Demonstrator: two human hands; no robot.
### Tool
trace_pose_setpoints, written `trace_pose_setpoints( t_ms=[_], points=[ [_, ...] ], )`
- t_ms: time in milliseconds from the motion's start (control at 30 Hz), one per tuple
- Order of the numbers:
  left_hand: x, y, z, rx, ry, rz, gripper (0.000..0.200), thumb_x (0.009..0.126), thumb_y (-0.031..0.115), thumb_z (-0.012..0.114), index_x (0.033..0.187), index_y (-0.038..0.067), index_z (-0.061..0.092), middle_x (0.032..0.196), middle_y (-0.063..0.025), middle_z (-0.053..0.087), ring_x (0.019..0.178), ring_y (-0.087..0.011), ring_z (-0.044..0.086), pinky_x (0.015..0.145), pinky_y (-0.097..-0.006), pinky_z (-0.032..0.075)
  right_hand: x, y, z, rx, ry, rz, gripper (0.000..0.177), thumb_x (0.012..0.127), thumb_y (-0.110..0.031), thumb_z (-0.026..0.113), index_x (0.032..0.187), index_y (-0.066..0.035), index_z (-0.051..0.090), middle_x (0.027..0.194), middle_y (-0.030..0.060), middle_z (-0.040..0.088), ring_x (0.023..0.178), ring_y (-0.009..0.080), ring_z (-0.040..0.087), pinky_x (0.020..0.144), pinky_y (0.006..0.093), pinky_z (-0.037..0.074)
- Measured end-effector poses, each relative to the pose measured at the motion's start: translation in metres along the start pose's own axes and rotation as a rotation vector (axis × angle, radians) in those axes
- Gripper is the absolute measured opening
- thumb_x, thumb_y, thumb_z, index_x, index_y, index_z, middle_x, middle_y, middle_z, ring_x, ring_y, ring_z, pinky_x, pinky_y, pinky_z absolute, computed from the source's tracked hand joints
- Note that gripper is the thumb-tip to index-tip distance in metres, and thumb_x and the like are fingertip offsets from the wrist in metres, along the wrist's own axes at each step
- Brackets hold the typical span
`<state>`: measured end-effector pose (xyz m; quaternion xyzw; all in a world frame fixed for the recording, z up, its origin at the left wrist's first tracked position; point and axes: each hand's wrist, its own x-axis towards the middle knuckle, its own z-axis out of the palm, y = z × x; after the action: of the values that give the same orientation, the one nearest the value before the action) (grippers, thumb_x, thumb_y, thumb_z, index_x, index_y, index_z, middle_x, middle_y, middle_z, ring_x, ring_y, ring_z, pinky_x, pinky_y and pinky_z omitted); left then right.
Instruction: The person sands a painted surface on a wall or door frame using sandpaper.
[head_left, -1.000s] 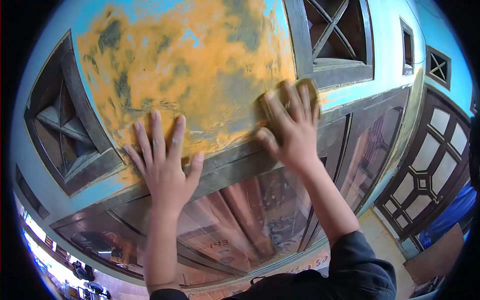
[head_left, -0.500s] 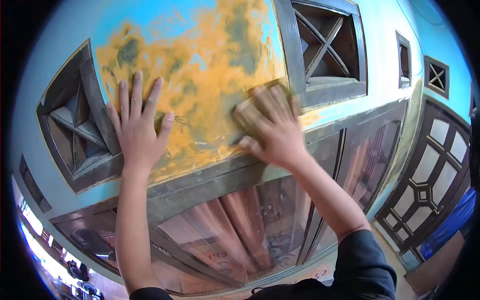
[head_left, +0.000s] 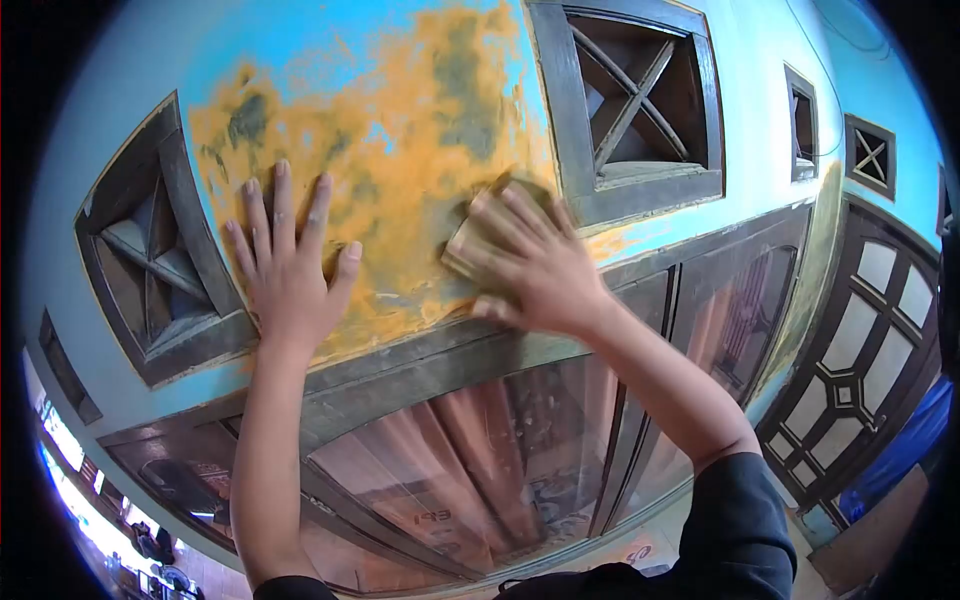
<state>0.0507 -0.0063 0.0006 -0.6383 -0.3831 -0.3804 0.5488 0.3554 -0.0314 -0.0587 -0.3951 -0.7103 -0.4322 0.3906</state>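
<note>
- in the head view, gripping a tan pad with the right hand, with fingers laid across its outer face and the thumb near its lower edge.
- pressing that tan pad against the orange-smeared patch on the wall, low and toward its right side.
- showing blur over the pad and the gripping fingers; cannot tell the material.
- resting the left hand over the same patch, left of the grip and well apart from it, with fingers and thumb spread wide and the back toward the camera.
- seeing dark grey blotches through the orange, above and to the left of the grip.
- meeting bright blue paint farther above the grip, past the ragged top of the patch.
- up and to the right of the grip, near it, finding a wooden vent frame with crossed bars.
- beyond the left hand, finding a similar left vent frame, also with crossed bars.
- just below the grip, running a dark wooden beam above glass panes with reddish drapery behind.
- reaching up in front of beam and panes with bare forearms, the right one from a dark sleeve.
- far right of the grip, seeing a dark door with pale panels, and a blue sheet beside it.
</note>
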Motion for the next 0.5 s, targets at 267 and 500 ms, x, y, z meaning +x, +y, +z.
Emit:
trace_pose_setpoints(
  t_ms=[267,500],
  points=[
    [-0.004,0.002,0.002,-0.006,0.003,0.02,0.067,0.1,0.054,0.048,0.16,0.026,0.037,0.171,-0.0105,0.02,0.157,-0.0411,0.013,0.122,-0.0661,0.009,0.003,0.006,-0.002,0.006,0.0,-0.007,0.071,0.09,-0.062,0.062,0.152,-0.032,0.048,0.167,0.0108,0.03,0.154,0.0376,0.024,0.122,0.0657,0.017],
    [-0.002,0.002,0.0,-0.077,0.019,0.051,0.068,0.103,0.063,0.034,0.157,0.023,0.044,0.168,-0.0124,0.027,0.156,-0.041,0.017,0.123,-0.0635,0.008,0.03,-0.016,0.004,0.135,0.077,-0.109,0.06,0.095,-0.044,0.064,0.151,-0.028,0.05,0.166,0.0111,0.031,0.154,0.0355,0.027,0.122,0.0621,0.02]
  ],
)
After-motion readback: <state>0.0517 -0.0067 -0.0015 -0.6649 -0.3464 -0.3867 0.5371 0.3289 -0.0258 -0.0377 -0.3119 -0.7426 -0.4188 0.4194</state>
